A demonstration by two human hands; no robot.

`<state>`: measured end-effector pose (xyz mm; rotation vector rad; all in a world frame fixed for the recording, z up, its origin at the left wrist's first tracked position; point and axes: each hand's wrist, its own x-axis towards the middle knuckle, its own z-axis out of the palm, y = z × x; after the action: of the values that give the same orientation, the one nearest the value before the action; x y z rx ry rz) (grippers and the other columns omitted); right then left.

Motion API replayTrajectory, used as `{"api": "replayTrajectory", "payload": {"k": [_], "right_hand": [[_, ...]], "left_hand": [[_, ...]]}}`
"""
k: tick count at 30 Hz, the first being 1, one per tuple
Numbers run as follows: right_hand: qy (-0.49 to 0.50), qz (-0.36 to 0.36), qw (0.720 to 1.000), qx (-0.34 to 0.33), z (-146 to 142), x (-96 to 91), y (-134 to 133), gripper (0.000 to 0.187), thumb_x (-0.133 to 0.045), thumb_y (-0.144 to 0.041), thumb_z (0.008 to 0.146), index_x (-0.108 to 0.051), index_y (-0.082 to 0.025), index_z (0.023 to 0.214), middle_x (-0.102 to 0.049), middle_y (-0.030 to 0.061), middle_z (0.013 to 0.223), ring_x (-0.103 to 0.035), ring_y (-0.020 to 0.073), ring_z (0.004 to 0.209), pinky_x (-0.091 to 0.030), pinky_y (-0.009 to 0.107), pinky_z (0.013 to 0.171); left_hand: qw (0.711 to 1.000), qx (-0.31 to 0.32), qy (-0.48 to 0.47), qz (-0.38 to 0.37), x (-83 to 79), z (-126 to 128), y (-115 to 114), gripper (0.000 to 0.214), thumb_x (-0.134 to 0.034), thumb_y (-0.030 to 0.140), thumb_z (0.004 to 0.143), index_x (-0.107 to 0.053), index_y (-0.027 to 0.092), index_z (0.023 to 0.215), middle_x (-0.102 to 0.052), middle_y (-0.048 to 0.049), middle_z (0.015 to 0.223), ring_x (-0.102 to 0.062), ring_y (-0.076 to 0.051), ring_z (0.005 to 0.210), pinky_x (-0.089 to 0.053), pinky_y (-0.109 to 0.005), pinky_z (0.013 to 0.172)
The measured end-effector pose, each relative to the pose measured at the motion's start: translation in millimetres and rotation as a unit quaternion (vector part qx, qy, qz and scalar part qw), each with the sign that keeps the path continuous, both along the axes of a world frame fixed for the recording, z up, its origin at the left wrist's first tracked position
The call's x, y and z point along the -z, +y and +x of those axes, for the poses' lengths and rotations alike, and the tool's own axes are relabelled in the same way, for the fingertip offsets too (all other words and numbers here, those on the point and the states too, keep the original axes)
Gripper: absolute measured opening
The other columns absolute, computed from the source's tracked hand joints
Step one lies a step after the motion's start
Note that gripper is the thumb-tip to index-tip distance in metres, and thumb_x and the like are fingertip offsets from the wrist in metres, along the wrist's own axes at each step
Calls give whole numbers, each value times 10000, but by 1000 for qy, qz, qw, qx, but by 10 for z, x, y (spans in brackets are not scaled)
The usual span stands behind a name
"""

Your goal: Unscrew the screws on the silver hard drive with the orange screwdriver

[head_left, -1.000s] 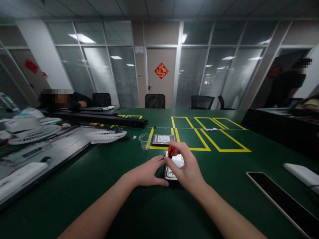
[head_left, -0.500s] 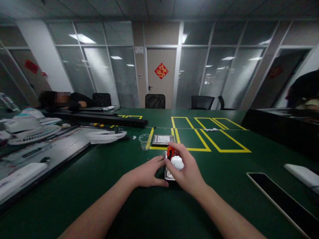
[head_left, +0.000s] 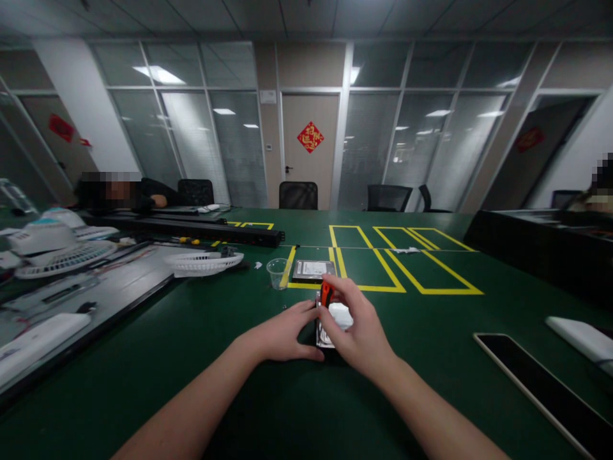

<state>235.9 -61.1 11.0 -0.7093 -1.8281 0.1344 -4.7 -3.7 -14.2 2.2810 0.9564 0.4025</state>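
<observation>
Hard drive (head_left: 326,338) is laid on the green counter (head_left: 421,370), between the two hands and partly covered by them. Its left side is met by the left hand (head_left: 282,332), whose grip is spread, thumb by the near corner; whether the drive is pinched there cannot be told. An orange-and-black tool (head_left: 327,294), probably a screwdriver, is held in the narrow grip of the right hand (head_left: 358,322) over the far left part; its tip is hidden. The casing is judged to be stiff, fairly heavy for its size and slippery where shiny, with fragile insides; it is best held by its long edges.
</observation>
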Motion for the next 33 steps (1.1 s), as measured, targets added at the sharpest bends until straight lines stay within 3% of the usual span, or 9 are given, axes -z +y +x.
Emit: {"api": "replayTrajectory", "payload": {"k": [4, 11, 15, 20, 26, 33], "right_hand": [[2, 3, 1000, -1, 23, -3, 30, 617, -818, -126, 1139, -749, -356, 1707, -867, 105, 1420, -877, 272, 1072, -813, 441, 972], [12, -28, 1000, -4, 8, 33, 19, 660, -749, -158, 1179, -694, -355, 1807, -899, 146, 1493, -928, 336, 1249, -806, 556, 1137], [9, -11, 1000, 2, 19, 28, 38, 638, -801, -178, 1166, -704, -360, 1769, -888, 127, 1481, -907, 315, 1185, -804, 518, 1071], [5, 11, 1000, 8, 34, -13, 60, 566, -817, -162, 1154, -739, -346, 1684, -860, 85, 1308, -868, 290, 1082, -793, 475, 988], [13, -37, 999, -14, 18, -3, 17, 591, -714, -170, 1177, -694, -331, 1745, -869, 141, 1521, -906, 326, 1256, -791, 549, 1133], [4, -17, 1000, -1, 41, -61, 33, 544, -844, -239, 1157, -728, -321, 1682, -845, 94, 1321, -849, 302, 1092, -790, 516, 1012]], "left_hand": [[1000, -5, 7, 7, 26, -10, 9, 990, -1153, 622, 902, -778, 273, 1748, -683, -204, 1927, -637, -542, 1812, -481, -712, 1562], [1000, 11, 1, 13, 14, -14, 27, 989, -1152, 595, 920, -758, 286, 1773, -686, -191, 1924, -613, -524, 1842, -456, -698, 1585], [1000, 5, 8, 14, 27, -18, 41, 986, -1150, 603, 923, -757, 298, 1775, -703, -182, 1911, -633, -532, 1827, -506, -694, 1553], [1000, 9, 10, 22, 38, -26, 51, 1007, -1129, 650, 947, -733, 293, 1802, -686, -185, 1934, -615, -528, 1846, -499, -686, 1561], [1000, 17, 8, 18, -4, -24, 52, 1023, -1118, 618, 967, -703, 296, 1845, -664, -196, 1960, -580, -528, 1877, -452, -717, 1589], [1000, 21, -7, 22, -14, -25, 49, 967, -1131, 606, 951, -750, 293, 1783, -659, -193, 1973, -584, -526, 1879, -445, -707, 1593]]}}
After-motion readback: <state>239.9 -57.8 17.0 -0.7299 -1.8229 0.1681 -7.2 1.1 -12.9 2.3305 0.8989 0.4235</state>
